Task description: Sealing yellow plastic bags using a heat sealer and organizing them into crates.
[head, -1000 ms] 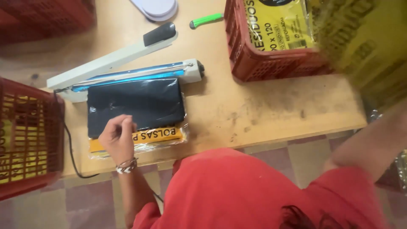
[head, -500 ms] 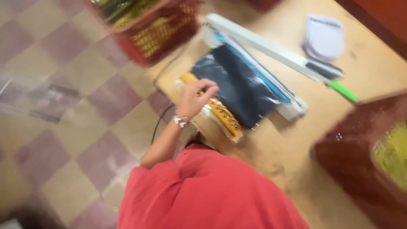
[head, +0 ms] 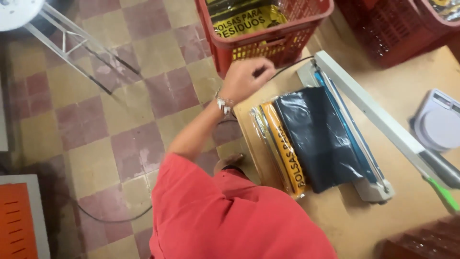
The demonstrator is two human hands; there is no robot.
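My left hand (head: 248, 76) hovers over the near corner of the wooden table (head: 354, 225), just in front of a red crate (head: 287, 28). Its back faces me and the fingers curl under; I see nothing in it. A black cable (head: 292, 64) runs right beside the fingers. To the right of the hand lies a clear pack of black bags (head: 318, 139) with a yellow label strip (head: 287, 151). The pack's far edge rests on a white heat sealer (head: 378, 120) whose arm is raised. My right hand is out of view.
The red crate holds yellow-and-black bag packs (head: 244, 19). More red crates (head: 383, 33) stand at the back, and another at the lower right (head: 421, 240). A white scale (head: 438, 122) and a green pen (head: 443, 194) lie beyond the sealer. Metal stand legs (head: 72, 48) and a cable (head: 110, 218) cross the tiled floor.
My left hand has lifted off the bag pack and moved toward the red crate. The camera view has swung round, and the pack stays on the sealer.
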